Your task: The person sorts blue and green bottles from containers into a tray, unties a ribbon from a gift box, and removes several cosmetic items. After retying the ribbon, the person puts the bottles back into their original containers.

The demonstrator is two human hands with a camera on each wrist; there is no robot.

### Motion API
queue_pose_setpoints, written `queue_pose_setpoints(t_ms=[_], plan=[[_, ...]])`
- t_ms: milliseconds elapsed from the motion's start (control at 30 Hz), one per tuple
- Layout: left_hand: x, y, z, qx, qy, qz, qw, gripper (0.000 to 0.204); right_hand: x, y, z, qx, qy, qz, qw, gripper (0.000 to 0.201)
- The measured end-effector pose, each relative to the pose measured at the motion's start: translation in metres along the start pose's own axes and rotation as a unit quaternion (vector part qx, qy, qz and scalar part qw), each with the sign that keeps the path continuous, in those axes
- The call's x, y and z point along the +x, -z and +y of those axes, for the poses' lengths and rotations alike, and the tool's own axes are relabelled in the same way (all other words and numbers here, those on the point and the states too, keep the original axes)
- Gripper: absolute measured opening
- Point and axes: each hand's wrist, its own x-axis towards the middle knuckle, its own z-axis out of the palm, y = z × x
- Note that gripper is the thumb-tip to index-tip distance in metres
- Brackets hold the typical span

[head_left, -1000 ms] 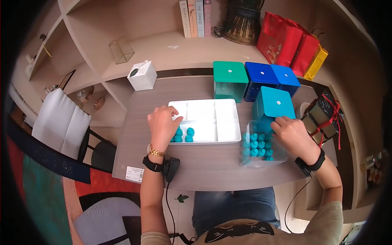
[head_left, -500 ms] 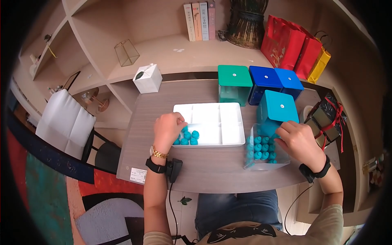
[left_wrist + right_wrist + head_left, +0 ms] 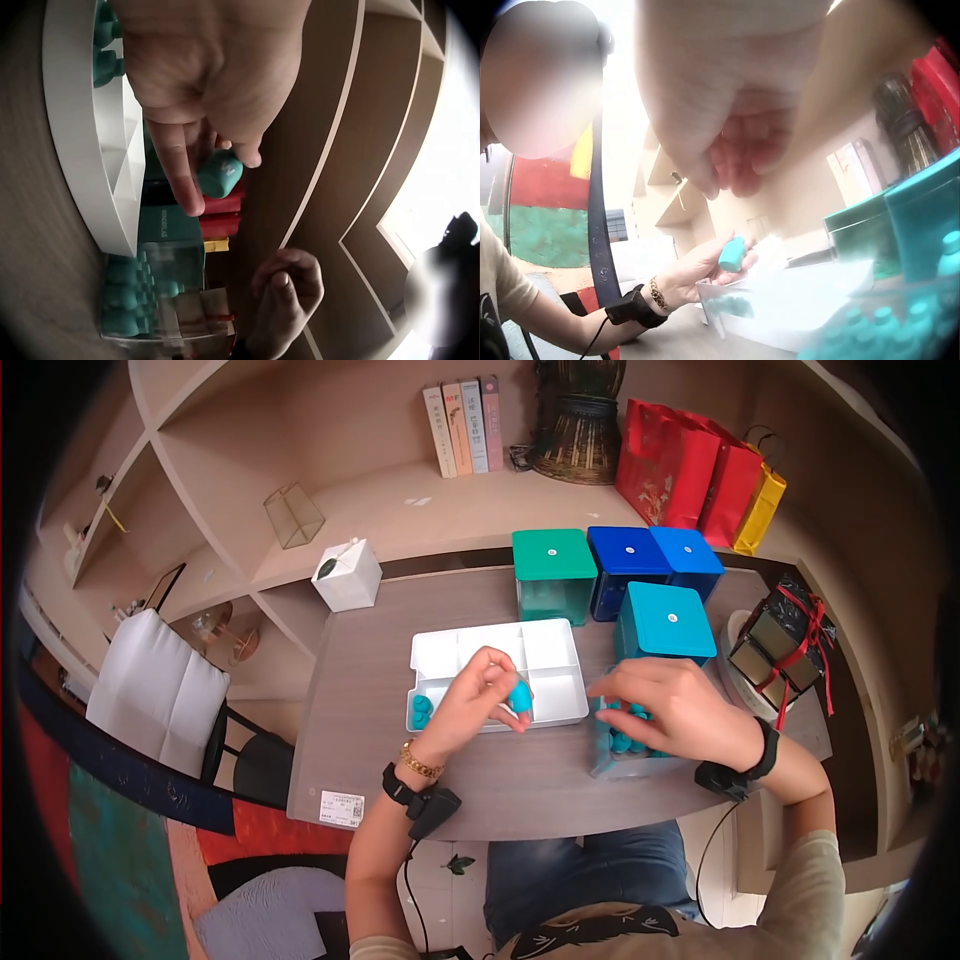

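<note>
My left hand [image 3: 480,695] pinches a small teal bottle [image 3: 520,697] between thumb and fingers, above the front of the white divided tray [image 3: 548,645]. A white letter shows on the bottle [image 3: 223,174] in the left wrist view. Several more teal bottles [image 3: 420,710] stand in the tray's front left compartment, partly behind the left hand. My right hand [image 3: 680,705] hovers over the clear box [image 3: 607,760], fingers bent loosely with nothing between them. Inside that box, rows of teal bottles [image 3: 881,326] show in the right wrist view; the hand covers many of them from above.
Behind the clear box stands a teal lidded box [image 3: 668,618], with a green box [image 3: 553,555] and blue boxes [image 3: 630,552] further back. A ribboned black box [image 3: 785,635] is at the right. A white cube [image 3: 347,575] stands at the back left.
My left hand has moved right from the tray's left compartment and now holds a bottle in front of the tray's middle. The right hand has shifted left over the clear box.
</note>
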Motion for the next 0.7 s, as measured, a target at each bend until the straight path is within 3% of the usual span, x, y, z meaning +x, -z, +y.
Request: queue_pose_setpoints(t_ms=[167, 367, 467, 533, 600, 633, 700], plan=[[-0.005, -0.022, -0.009, -0.029, -0.038, -0.088, 0.995, 0.038, 0.009, -0.023, 0.001, 0.071, -0.028, -0.039, 0.996, 0.032], [-0.010, -0.038, -0.015, -0.019, -0.033, -0.109, 0.993, 0.045, 0.008, -0.043, 0.002, 0.130, 0.006, -0.067, 0.989, 0.025], [-0.009, -0.042, -0.020, -0.005, -0.097, -0.064, 0.993, 0.052, 0.006, -0.031, 0.008, 0.122, 0.012, -0.034, 0.992, 0.021], [-0.006, -0.039, -0.024, 0.103, -0.156, 0.013, 0.982, 0.046, 0.005, -0.008, 0.012, 0.099, -0.022, 0.000, 0.995, 0.018], [-0.002, -0.036, -0.017, 0.247, -0.195, 0.103, 0.944, 0.038, -0.001, 0.015, 0.020, 0.054, -0.041, 0.022, 0.997, 0.016], [0.000, -0.037, -0.015, 0.266, -0.200, 0.170, 0.928, 0.020, -0.005, 0.025, 0.023, 0.016, -0.080, -0.011, 0.997, 0.015], [0.003, -0.022, -0.016, 0.396, -0.216, 0.206, 0.868, 0.015, -0.016, 0.031, 0.034, -0.069, -0.057, -0.029, 0.996, 0.015]])
